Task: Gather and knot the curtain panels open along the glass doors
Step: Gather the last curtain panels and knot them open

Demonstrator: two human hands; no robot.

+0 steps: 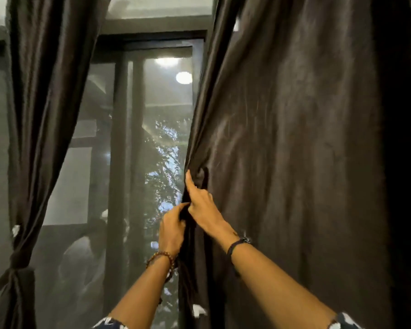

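Observation:
A dark brown curtain panel (pixel 294 138) hangs loose over the right half of the view. Both hands grip its left edge at mid height. My left hand (pixel 171 230), with a bead bracelet at the wrist, pinches the edge from the left. My right hand (pixel 203 207), with a dark band at the wrist, holds the fold just above it, its forefinger pointing up along the cloth. A second dark curtain panel (pixel 40 115) at the left is gathered and tied in a knot (pixel 18 261) low down.
Between the panels stands a glass door (pixel 157 143) with a dark frame (pixel 119 162). Foliage and reflected ceiling lights show in the glass. A grey wall lies at the far left.

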